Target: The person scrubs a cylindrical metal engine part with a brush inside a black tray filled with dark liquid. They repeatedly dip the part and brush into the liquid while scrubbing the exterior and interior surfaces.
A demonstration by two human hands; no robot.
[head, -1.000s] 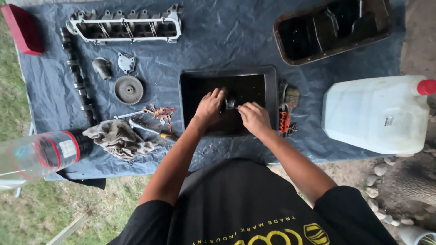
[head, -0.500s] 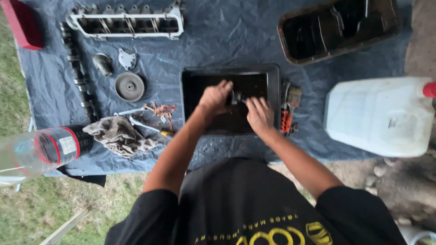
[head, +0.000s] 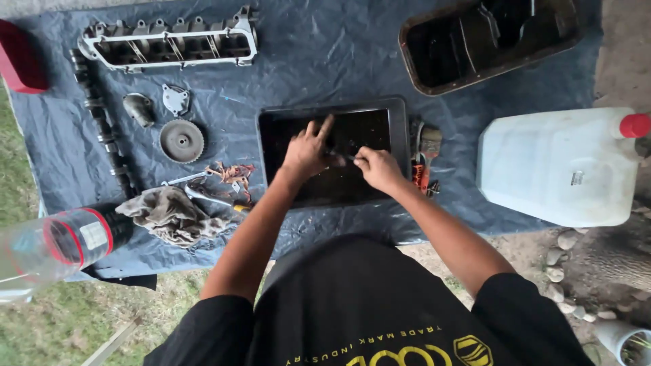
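The tabletop [head: 325, 61], covered by a dark blue sheet, carries everything. Largest on it is the white plastic jug [head: 556, 166] lying at the right edge, then the rusty oil pan [head: 488, 41] at the far right corner and the long metal engine cover [head: 169, 44] near the far left corner. The black tray [head: 400, 142] sits in the middle, close to the near edge, and both hands work inside it.

The left hand [head: 308, 152] lies flat with fingers spread, its grip open and pressing down on the tray floor. The right hand [head: 376, 166] has its grip closed on a small dark part [head: 342, 157], likely a thin metal piece, though it is too small to tell. That part sits between the two hands, low over the tray's middle.

For this kind of work it seems best to keep the part low inside the tray walls, so drips and loose bits stay in, and to brace the tray with the flat hand.

Open room is tight on the right, where small orange tools [head: 422, 173] lie just beside the tray. On the left, a rag [head: 169, 213], a wrench [head: 186, 179] and a toothed wheel [head: 182, 140] lie near, and a clear bottle [head: 61, 240] overhangs the near left corner. The near edge lies close below the tray.
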